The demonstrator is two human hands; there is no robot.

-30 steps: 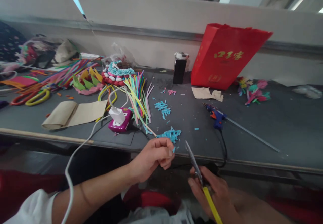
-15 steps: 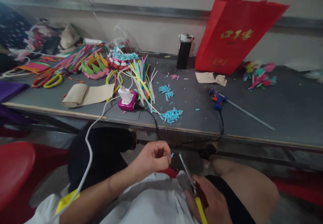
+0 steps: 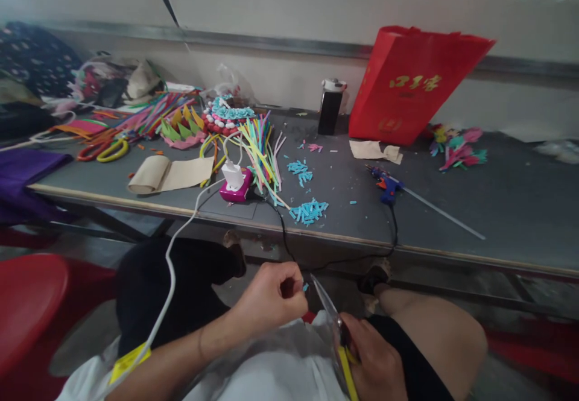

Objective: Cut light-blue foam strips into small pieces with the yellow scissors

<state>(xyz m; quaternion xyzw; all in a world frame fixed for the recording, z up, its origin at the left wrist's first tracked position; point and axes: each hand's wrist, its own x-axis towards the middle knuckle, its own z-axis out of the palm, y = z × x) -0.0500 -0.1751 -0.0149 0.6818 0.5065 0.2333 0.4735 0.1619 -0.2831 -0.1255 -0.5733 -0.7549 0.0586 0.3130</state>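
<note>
Above my lap, my left hand (image 3: 274, 297) is pinched closed, with a small light-blue piece (image 3: 306, 287) showing at its fingertips. The fingers hide most of that piece. My right hand (image 3: 373, 353) is wrapped round a pair of scissors (image 3: 326, 299) with yellow handles. Their blades point up and left, and the tips are close beside the blue piece; whether they touch it I cannot tell. On the table edge beyond lies a pile of short blue cut pieces (image 3: 309, 211), with a smaller blue pile (image 3: 300, 172) behind it.
A glue gun (image 3: 386, 187) with a long glue stick lies at the right, its black cord hanging over the edge. Colourful strips (image 3: 260, 148), a purple power adapter (image 3: 237, 190), a fabric roll (image 3: 151, 175), a bottle (image 3: 331, 108) and a red bag (image 3: 411, 87) stand around. A white cable crosses my left arm.
The scissors' tips have moved left, nearer my left fingertips, and the blades now show broader. My left hand keeps its pinch, slightly turned. The view has tilted upward.
</note>
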